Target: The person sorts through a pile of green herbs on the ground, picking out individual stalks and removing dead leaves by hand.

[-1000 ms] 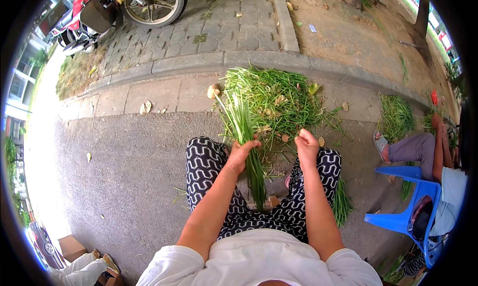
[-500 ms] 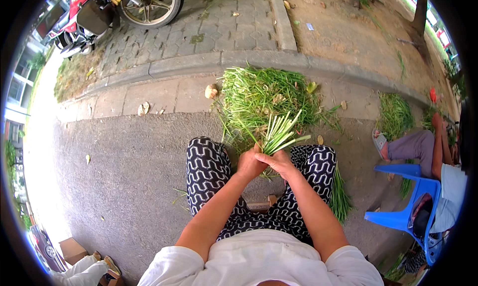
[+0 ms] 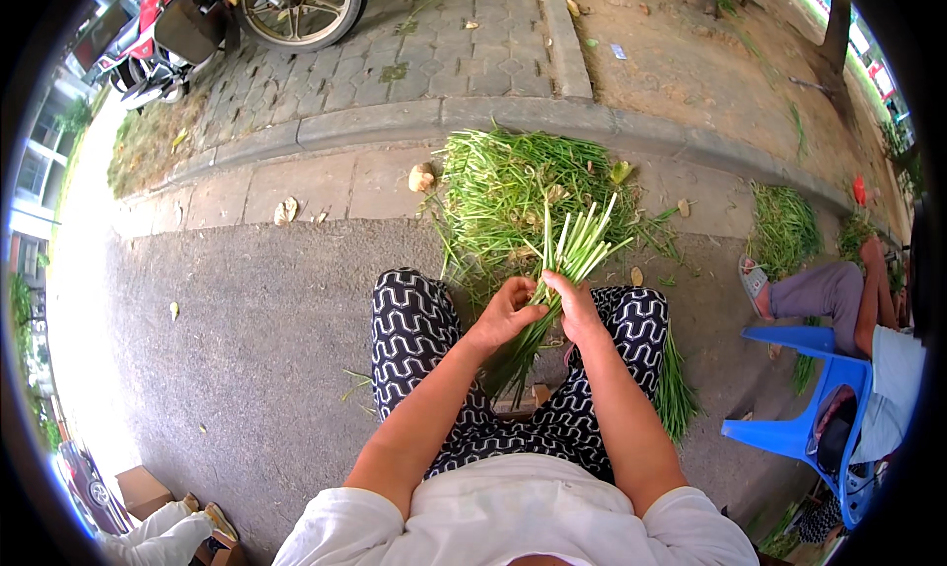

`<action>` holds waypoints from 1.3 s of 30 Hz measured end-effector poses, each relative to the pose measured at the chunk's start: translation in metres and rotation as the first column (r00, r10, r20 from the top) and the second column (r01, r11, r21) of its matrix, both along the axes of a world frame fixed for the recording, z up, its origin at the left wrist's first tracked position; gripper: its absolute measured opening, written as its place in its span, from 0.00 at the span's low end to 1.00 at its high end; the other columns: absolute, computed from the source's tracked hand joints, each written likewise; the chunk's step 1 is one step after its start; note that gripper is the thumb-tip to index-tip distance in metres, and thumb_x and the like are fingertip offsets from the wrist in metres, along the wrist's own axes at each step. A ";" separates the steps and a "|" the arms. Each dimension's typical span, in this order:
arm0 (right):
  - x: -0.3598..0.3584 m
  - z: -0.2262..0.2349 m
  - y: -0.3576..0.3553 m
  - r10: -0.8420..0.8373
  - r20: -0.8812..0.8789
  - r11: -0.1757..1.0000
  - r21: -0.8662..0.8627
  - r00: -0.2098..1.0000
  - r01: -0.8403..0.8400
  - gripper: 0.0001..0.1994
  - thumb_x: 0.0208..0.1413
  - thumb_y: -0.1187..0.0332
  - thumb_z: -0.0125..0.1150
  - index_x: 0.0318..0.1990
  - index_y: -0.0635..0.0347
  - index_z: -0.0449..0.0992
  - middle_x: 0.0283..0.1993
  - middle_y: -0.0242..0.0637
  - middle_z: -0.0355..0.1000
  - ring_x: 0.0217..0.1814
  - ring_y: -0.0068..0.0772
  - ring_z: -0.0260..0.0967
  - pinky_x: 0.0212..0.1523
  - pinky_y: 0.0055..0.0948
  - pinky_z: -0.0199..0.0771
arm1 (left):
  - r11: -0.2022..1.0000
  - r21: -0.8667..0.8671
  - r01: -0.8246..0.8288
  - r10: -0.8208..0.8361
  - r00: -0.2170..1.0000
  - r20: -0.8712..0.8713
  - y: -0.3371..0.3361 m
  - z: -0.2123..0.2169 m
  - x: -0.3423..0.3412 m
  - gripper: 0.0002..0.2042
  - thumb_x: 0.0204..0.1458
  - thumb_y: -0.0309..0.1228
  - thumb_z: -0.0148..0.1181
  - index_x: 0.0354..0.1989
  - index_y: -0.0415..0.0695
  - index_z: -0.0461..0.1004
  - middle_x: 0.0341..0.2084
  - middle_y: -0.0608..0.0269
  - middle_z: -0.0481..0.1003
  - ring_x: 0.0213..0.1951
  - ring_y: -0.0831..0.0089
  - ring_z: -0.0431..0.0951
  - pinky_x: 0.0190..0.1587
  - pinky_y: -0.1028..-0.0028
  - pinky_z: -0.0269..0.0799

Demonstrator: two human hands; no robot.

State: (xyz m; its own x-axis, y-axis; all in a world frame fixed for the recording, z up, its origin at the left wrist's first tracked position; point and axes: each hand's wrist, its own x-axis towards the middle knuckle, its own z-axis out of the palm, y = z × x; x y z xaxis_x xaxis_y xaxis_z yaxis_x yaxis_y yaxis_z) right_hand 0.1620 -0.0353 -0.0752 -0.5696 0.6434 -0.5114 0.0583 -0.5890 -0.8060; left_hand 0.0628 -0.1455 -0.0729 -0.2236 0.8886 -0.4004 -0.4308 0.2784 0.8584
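Observation:
Between my knees I hold a bunch of chives (image 3: 584,243), long thin stalks whose pale ends fan up and to the right. Their dark green leaf ends hang down between my thighs. My right hand (image 3: 580,315) is closed around the middle of the bunch, thumb lying along the stalks. At the left side of the same bunch, my left hand (image 3: 505,315) has its fingers curled in against the stalks. Just beyond both hands lies a big loose heap of chives (image 3: 523,176), mixed with some dry leaves.
More chives (image 3: 675,384) lie beside my right knee. To the right are a blue plastic chair (image 3: 824,408), a seated person and another green heap (image 3: 784,226). A kerb (image 3: 395,122) runs behind the main heap; a motorcycle (image 3: 286,9) stands at the far left.
My hands were together at the bunch; now they are slightly apart, the right one higher on the stalks. The bunch stands more upright, and its hanging leaf ends show.

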 end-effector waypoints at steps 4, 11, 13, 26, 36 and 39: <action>0.000 0.009 -0.007 0.148 0.003 0.988 0.035 0.989 -0.148 0.15 0.43 0.63 0.64 0.37 0.62 0.73 0.34 0.33 0.70 0.37 0.27 0.65 0.40 0.27 0.65 | 0.992 -0.061 0.112 -0.111 0.994 0.013 -0.003 -0.001 -0.002 0.28 0.42 0.36 0.63 0.51 0.35 0.62 0.42 0.55 0.69 0.44 0.73 0.68 0.47 0.73 0.63; 0.003 0.002 -0.009 0.292 -0.052 0.956 0.045 0.955 -0.290 0.19 0.46 0.63 0.65 0.44 0.61 0.69 0.41 0.31 0.67 0.43 0.24 0.63 0.44 0.29 0.65 | 0.987 -0.103 0.120 -0.130 0.986 -0.101 -0.004 -0.006 0.001 0.23 0.39 0.37 0.65 0.41 0.34 0.71 0.32 0.58 0.75 0.37 0.73 0.72 0.45 0.72 0.65; 0.004 0.003 -0.008 0.313 -0.063 0.949 0.042 0.948 -0.311 0.21 0.46 0.61 0.64 0.45 0.61 0.69 0.41 0.32 0.67 0.44 0.26 0.62 0.45 0.30 0.64 | 0.986 -0.112 0.126 -0.131 0.991 -0.039 -0.004 -0.001 0.001 0.21 0.40 0.35 0.64 0.42 0.35 0.70 0.33 0.58 0.74 0.38 0.73 0.72 0.45 0.73 0.65; 0.014 0.011 0.010 -0.030 -0.073 0.958 0.283 0.997 0.050 0.22 0.50 0.62 0.62 0.47 0.69 0.69 0.36 0.34 0.70 0.35 0.22 0.66 0.38 0.22 0.68 | 0.987 -0.108 -0.114 0.137 0.964 0.230 -0.003 0.005 0.001 0.08 0.47 0.26 0.58 0.35 0.38 0.71 0.20 0.64 0.71 0.21 0.76 0.70 0.24 0.78 0.68; 0.010 0.000 -0.013 0.186 0.181 0.697 0.668 0.966 -0.259 0.22 0.46 0.64 0.65 0.45 0.70 0.70 0.28 0.37 0.74 0.28 0.21 0.70 0.27 0.21 0.70 | 0.984 -0.107 -0.145 0.099 0.929 -0.358 0.002 -0.028 0.014 0.16 0.42 0.30 0.62 0.38 0.34 0.69 0.25 0.56 0.74 0.26 0.73 0.73 0.29 0.73 0.69; 0.008 0.011 -0.018 0.120 0.417 0.501 0.758 0.901 -0.418 0.22 0.43 0.61 0.66 0.43 0.67 0.71 0.24 0.38 0.73 0.24 0.27 0.71 0.24 0.24 0.69 | 0.991 -0.075 -0.115 0.054 0.829 -0.557 0.000 -0.033 0.014 0.19 0.40 0.33 0.63 0.37 0.33 0.70 0.29 0.46 0.75 0.33 0.66 0.76 0.37 0.69 0.70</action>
